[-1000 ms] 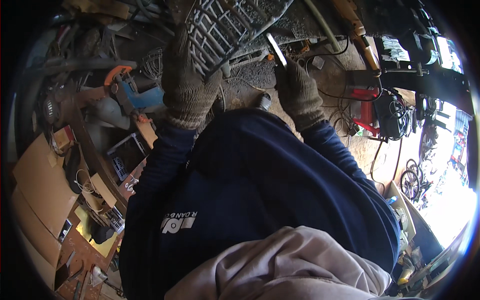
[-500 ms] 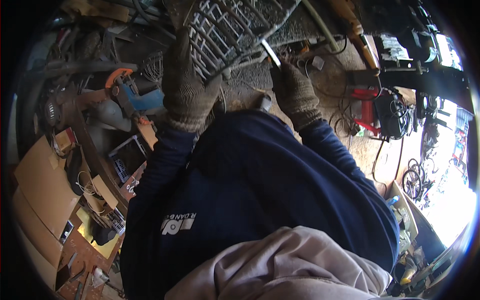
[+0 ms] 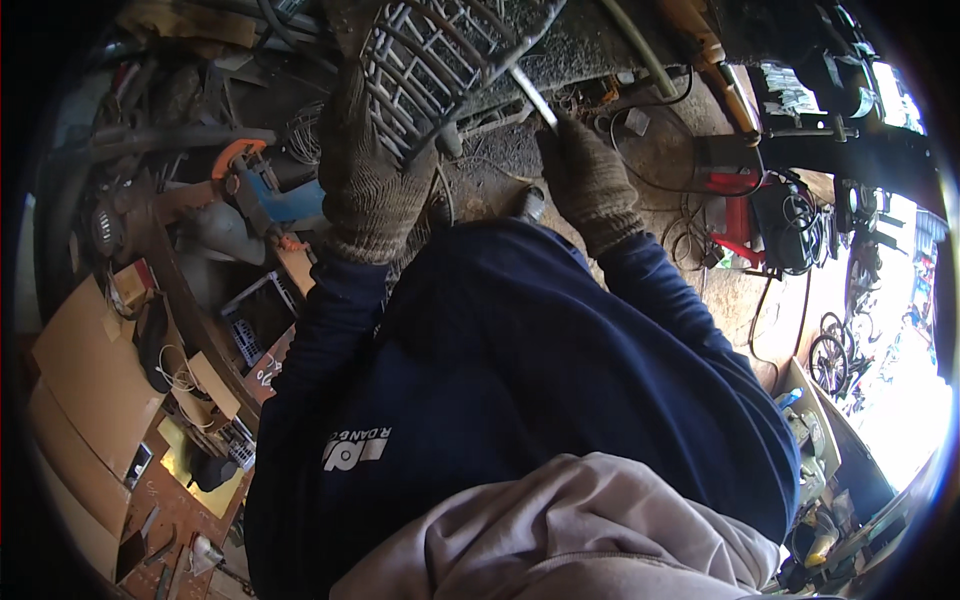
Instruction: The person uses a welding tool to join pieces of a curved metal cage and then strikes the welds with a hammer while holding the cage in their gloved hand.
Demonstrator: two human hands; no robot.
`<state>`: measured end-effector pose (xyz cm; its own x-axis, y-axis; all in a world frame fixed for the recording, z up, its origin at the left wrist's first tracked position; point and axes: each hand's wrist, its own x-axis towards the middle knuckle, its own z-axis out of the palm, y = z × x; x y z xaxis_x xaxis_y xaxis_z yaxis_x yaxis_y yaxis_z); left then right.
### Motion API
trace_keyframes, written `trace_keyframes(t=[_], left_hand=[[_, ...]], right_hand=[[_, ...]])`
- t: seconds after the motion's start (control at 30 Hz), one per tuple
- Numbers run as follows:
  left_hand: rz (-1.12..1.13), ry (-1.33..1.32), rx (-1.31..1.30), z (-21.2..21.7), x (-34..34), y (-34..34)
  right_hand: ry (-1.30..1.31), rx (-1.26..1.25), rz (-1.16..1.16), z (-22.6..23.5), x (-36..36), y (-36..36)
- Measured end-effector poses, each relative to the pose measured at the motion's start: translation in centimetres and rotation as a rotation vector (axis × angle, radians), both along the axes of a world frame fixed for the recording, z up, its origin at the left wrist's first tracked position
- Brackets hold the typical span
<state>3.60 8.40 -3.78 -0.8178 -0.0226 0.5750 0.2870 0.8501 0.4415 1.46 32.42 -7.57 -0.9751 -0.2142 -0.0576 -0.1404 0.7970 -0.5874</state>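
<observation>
My left hand (image 3: 375,185), in a brown knitted work glove, is closed on the near left edge of a metal grate (image 3: 425,70) made of thin curved bars and short cross rods. The grate is tilted at the top of the view, and its far part is cut off. In the same kind of glove, my right hand (image 3: 588,180) is closed round a narrow, light-coloured metal bar (image 3: 534,98). The bar's far end lies at the grate's right rim; whether it touches, I cannot tell. The end inside the glove is hidden.
A dark, gritty work surface (image 3: 590,35) lies beyond the grate. To the left stand a blue-and-orange tool (image 3: 270,195) and cardboard (image 3: 100,370). At right are a wooden-handled tool (image 3: 710,50), a red-and-black machine (image 3: 745,225) and loose cables (image 3: 690,240) on the floor.
The grate has shifted a little up and left, with my left hand moving slightly left. The bar in my right hand has also moved slightly left.
</observation>
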Motion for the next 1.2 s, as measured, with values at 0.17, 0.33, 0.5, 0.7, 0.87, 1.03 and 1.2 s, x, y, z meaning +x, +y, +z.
trace_keyframes(t=[0.17,0.33,0.5,0.7,0.87,1.03,1.2], left_hand=[[0.008,-0.011,0.06,-1.0,0.1,-0.6],[-0.017,-0.03,0.059,0.7,0.0,0.2],[0.005,-0.127,0.075,1.0,0.1,0.3],[-0.022,0.008,0.04,-0.3,-0.1,-0.3],[-0.027,-0.019,-0.042,0.5,-0.5,-0.2],[-0.031,-0.088,-0.065,1.0,0.1,0.3],[-0.023,-0.223,0.092,0.0,0.2,-0.2]], right_hand=[[-0.059,0.018,-0.036,-0.2,-0.1,-0.5],[-0.018,-0.057,-0.007,0.3,-0.3,-0.4],[-0.061,0.042,0.025,-1.1,-1.2,-0.5],[0.12,-0.075,-0.007,0.2,-1.0,-0.4],[0.106,0.009,0.009,-1.5,-1.6,0.5],[-0.036,0.054,0.005,-2.3,-1.6,0.5],[0.199,-0.168,0.032,0.3,-1.5,0.2]])
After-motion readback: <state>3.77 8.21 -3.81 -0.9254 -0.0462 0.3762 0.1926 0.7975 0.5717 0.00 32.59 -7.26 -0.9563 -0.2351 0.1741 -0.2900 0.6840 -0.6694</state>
